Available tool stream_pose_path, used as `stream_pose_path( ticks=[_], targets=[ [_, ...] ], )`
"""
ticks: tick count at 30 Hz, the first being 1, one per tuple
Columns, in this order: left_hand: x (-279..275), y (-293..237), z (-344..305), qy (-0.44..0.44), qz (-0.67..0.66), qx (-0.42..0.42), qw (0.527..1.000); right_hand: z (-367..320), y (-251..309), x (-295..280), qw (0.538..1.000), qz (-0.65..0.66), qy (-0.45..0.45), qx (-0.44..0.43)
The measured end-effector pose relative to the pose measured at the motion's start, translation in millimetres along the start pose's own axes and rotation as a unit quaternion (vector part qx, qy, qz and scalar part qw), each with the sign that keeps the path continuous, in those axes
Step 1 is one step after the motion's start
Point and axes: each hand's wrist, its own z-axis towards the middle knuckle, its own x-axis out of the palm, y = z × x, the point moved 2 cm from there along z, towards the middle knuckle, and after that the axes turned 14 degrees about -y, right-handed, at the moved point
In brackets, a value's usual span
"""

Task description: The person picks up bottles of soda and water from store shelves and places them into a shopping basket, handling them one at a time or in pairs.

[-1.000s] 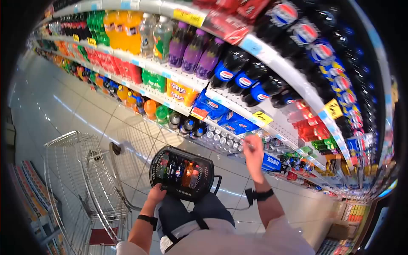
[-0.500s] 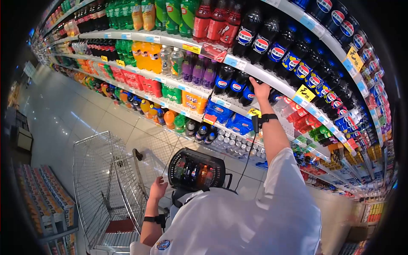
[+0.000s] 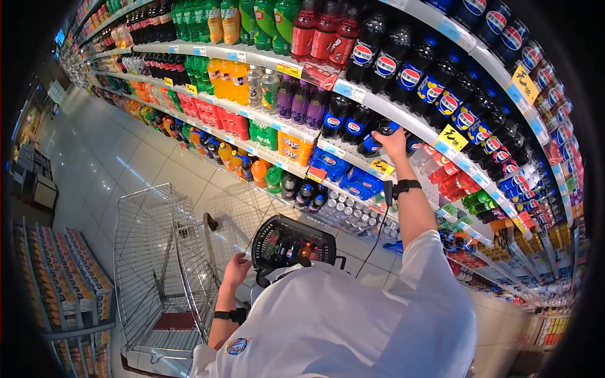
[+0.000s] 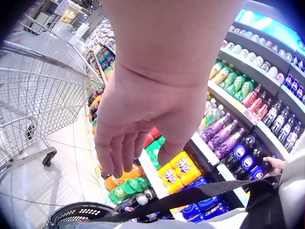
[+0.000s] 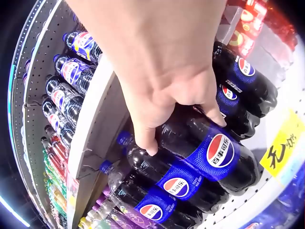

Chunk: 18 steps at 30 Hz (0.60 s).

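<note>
My right hand (image 3: 393,143) reaches into a shelf and grips the upper part of a Pepsi bottle (image 5: 219,152), thumb and fingers on opposite sides. The bottle has dark cola and a blue label, and leans in the head view. Two similar Pepsi bottles (image 5: 175,183) stand beside it; the palm hides its cap. Low by the body, my left hand (image 3: 236,269) hangs with loosely bent fingers and holds nothing in the left wrist view. Next to it is a black shopping basket (image 3: 330,242) with several drink bottles inside, partly covered by the shirt.
A wire shopping cart (image 3: 148,264) stands on the tiled floor to the left. Above the right hand runs an upper shelf edge (image 3: 403,112) with more cola bottles. Blue multipacks (image 3: 362,183) lie on the shelf below. A thin black cable (image 3: 376,242) hangs from the right wrist.
My right hand has risen from above the basket to the shelf and taken hold of a Pepsi bottle, which now tilts. My left hand has let go of the basket rim.
</note>
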Motion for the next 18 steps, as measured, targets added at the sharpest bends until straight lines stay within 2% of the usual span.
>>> stream_pose_path(
  ticks=[4, 7, 9, 11, 13, 15, 16, 17, 18],
  targets=[
    [10.9, -42.5, 4.7, 0.030, 0.001, 0.035, 0.999, -40.4, -1.8, 0.2, 0.990, 0.027, -0.083, -0.108],
    [20.3, -66.7, 11.4, 0.061, -0.075, 0.067, 0.993, -84.3, 31.6, -12.7, 0.978, 0.048, -0.040, -0.198],
    [24.1, -93.8, 10.3, 0.064, -0.103, 0.072, 0.990, -109.3, 62.1, -24.3, 0.971, 0.077, -0.018, -0.226],
    [16.2, -149.1, -8.6, 0.086, -0.145, 0.138, 0.976, -131.8, 101.1, -39.5, 0.969, 0.065, 0.028, -0.235],
    [15.2, -189.7, -17.7, 0.063, -0.091, 0.232, 0.966, -147.8, 134.8, -48.6, 0.954, 0.098, 0.073, -0.274],
    [14.7, -231.0, -27.1, 0.019, -0.084, 0.362, 0.928, -164.7, 163.4, -52.8, 0.954, 0.138, 0.148, -0.223],
    [16.1, -244.0, -29.9, 0.022, -0.084, 0.358, 0.930, -172.3, 180.9, -55.7, 0.951, 0.150, 0.217, -0.161],
    [16.2, -256.3, -33.5, -0.001, -0.091, 0.400, 0.912, -180.0, 192.4, -53.9, 0.940, 0.162, 0.283, -0.097],
    [15.3, -268.3, -36.6, -0.025, -0.097, 0.440, 0.892, -187.9, 197.4, -42.8, 0.914, 0.227, 0.314, -0.118]
  ],
)
